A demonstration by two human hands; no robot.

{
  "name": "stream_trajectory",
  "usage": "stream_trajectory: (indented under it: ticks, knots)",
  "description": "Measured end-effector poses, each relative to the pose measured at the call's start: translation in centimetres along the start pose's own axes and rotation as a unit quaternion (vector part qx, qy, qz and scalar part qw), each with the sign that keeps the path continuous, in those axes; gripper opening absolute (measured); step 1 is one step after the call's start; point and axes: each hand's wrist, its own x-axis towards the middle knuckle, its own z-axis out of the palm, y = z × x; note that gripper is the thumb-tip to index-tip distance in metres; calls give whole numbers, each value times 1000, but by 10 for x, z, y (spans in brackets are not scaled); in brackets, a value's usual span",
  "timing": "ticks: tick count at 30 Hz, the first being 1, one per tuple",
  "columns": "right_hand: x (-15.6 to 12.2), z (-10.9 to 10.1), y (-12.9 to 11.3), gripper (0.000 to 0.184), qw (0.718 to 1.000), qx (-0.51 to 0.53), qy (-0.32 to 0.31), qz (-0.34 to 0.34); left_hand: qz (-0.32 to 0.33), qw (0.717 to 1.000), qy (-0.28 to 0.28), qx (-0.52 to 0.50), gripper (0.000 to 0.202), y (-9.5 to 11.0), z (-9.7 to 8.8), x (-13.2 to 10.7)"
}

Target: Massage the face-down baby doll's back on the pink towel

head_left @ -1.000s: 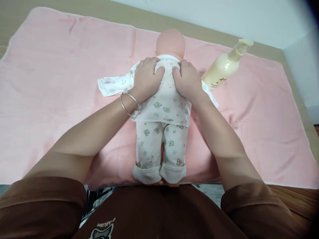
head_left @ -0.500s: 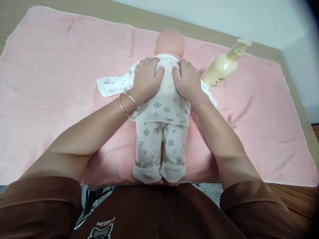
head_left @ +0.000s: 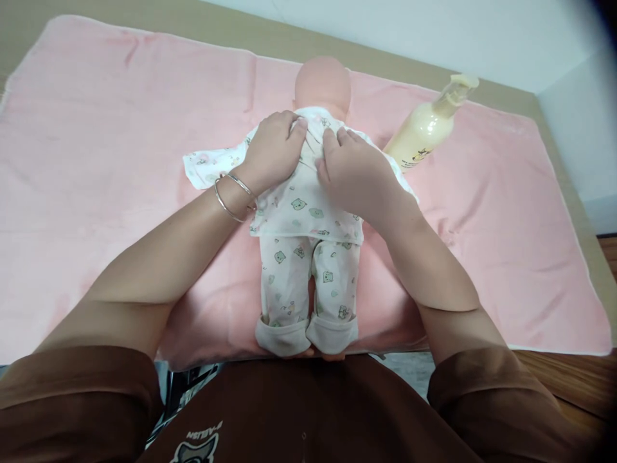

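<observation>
A baby doll (head_left: 322, 82) lies face down, its bald head away from me, in a white printed top (head_left: 308, 209) and matching trousers (head_left: 284, 276) with turned-up cuffs. My left hand (head_left: 277, 148), with two thin bangles (head_left: 235, 193) at the wrist, is wrapped over the doll's left-side shoulder, its thumb on the upper back. Its fingertips are partly hidden. On the other side of the back rests my right hand (head_left: 359, 170), fingers stretched toward the neck. Between the two hands the top's cloth is creased.
A pink blanket (head_left: 110, 128) lies under the doll on a table (head_left: 212, 26). A pale yellow pump bottle (head_left: 427, 128) is at the right, close to the doll's sleeve. White wall (head_left: 434, 32) rises behind the table.
My right hand has come off the shoulder and moved inward onto the upper back, its fingers straighter. The cloth has bunched up. My left hand stays at its shoulder.
</observation>
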Motion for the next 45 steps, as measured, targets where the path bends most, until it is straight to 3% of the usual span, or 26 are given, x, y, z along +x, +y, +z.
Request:
stream_trajectory:
  ticks: [3, 9, 15, 19, 23, 28, 33, 36, 39, 42, 45]
  knots:
    - [0, -2, 2, 49, 1000, -1, -20, 3, 19, 1000, -3, 22, 26, 2, 1, -6]
    - [30, 27, 30, 57, 976, 194, 30, 96, 115, 993, 14, 40, 13, 24, -8, -28]
    - [16, 18, 7, 61, 985, 132, 9, 112, 30, 999, -15, -27, 30, 25, -22, -19]
    - [7, 13, -7, 53, 992, 100, 28, 75, 24, 999, -30, -33, 30, 18, -22, -11]
    - [14, 17, -1, 46, 988, 122, 33, 91, 56, 998, -13, -36, 20, 8, -10, -8]
    - [24, 17, 19, 50, 977, 185, 28, 97, 98, 995, -13, 9, 16, 5, -4, -17]
    - [36, 39, 34, 60, 969, 217, 54, 108, 102, 994, 4, 33, 15, 5, -7, -17]
    - [32, 49, 27, 63, 968, 205, 85, 117, 76, 997, -7, 19, 18, 2, -8, -8]
    - [20, 44, 11, 57, 973, 193, 98, 81, 38, 999, -21, -3, 23, -5, -5, 0]
    - [13, 31, -1, 50, 978, 175, 93, 65, 25, 999, 17, -30, 31, -13, 7, 3]
    - [18, 24, 3, 46, 977, 171, 64, 113, 24, 997, 62, -40, 41, -21, 19, 2]
